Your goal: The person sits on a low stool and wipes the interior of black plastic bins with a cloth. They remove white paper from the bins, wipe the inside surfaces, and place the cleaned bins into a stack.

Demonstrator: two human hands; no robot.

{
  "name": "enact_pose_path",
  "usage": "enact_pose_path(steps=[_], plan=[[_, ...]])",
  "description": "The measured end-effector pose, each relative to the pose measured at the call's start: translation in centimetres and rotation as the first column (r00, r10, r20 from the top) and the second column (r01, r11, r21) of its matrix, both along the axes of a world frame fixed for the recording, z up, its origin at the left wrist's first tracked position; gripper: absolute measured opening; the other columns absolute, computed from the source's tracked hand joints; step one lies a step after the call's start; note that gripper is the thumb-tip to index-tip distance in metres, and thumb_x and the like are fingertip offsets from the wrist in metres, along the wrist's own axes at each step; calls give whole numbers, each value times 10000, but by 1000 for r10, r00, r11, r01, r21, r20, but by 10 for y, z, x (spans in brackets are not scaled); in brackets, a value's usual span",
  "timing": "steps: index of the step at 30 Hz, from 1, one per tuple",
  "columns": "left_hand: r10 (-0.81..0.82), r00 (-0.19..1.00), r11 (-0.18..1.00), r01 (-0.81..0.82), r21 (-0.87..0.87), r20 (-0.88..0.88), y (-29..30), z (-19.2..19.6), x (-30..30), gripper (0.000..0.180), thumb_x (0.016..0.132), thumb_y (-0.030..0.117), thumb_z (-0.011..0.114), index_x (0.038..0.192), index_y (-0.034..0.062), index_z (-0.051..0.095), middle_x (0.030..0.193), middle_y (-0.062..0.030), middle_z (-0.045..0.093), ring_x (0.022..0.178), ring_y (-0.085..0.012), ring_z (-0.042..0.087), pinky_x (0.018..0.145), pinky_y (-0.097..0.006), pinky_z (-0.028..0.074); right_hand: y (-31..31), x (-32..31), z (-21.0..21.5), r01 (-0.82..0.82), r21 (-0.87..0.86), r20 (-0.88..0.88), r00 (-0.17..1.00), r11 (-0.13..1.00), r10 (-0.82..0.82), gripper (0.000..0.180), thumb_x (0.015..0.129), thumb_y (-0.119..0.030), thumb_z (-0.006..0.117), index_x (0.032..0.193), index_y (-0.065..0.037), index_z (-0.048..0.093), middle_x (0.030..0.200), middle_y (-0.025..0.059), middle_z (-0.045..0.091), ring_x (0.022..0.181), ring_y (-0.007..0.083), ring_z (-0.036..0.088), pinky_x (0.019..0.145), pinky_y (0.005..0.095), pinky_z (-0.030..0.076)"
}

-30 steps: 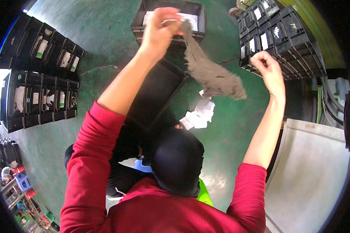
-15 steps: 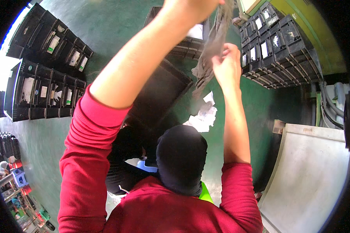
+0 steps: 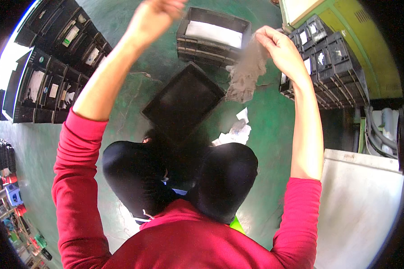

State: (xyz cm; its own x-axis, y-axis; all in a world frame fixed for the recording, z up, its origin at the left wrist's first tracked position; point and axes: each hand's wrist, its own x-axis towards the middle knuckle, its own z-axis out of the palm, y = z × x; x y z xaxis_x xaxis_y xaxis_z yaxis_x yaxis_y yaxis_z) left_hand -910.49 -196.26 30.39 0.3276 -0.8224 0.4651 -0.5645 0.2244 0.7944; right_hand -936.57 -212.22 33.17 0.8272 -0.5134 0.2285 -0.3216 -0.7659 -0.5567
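A crumpled grey cloth [image 3: 247, 78], ragged and blurred, hangs from my right hand [image 3: 280, 51]. That hand is closed, pinching its upper end between thumb and fingers. My left hand [image 3: 155, 18] is raised at the upper left of the crate, apart from the cloth. Its fingers are smeared by motion at the top edge, so I cannot make out whether they hold anything. Between my hands stands a black plastic crate [image 3: 197, 47] with something white and flat inside. Nearer to my knees lies a dark shallow tray [image 3: 184, 101], turned at an angle.
Crumpled white paper [image 3: 233, 135] lies on the green floor by my right knee. Stacked black bins [image 3: 49, 89] with labels stand at the left. More stacked bins [image 3: 332, 58] stand at the right, before a green cabinet [image 3: 368, 36]. A pale panel [image 3: 359, 201] is at the lower right.
My hands have moved apart, left hand leftward, right hand up and to the right. The cloth hangs from the right hand alone. My knees and the crate now show more fully.
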Motion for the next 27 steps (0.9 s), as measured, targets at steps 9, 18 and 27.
enact_pose_path(steps=[9,18,27], plan=[[-286,919,936,329,125,-273,-12,4,-67,394,781,86,549,1162,-16,546,1052,-59,622,989,-146,548,920,-292,409,27,32,6,1,242,193,980,970,-49,746,717,-524,716,1237,-68,439,1038,100,538,931,177,538,811,314,456],[-31,992,974,2,225,125,26,16,-29,413,697,222,685,1052,42,576,888,-75,633,824,-152,579,749,-309,459,63,51,-10,-84,162,-63,993,983,95,258,867,-260,601,984,-35,646,790,40,655,727,139,628,717,269,501],[-96,992,838,34,544,86,84,-78,15,320,696,181,650,977,33,607,901,-177,649,857,-297,627,764,-361,474,42,63,-26,-285,318,-68,944,904,322,280,857,-256,605,1050,-54,609,915,62,641,779,132,628,697,252,503]])
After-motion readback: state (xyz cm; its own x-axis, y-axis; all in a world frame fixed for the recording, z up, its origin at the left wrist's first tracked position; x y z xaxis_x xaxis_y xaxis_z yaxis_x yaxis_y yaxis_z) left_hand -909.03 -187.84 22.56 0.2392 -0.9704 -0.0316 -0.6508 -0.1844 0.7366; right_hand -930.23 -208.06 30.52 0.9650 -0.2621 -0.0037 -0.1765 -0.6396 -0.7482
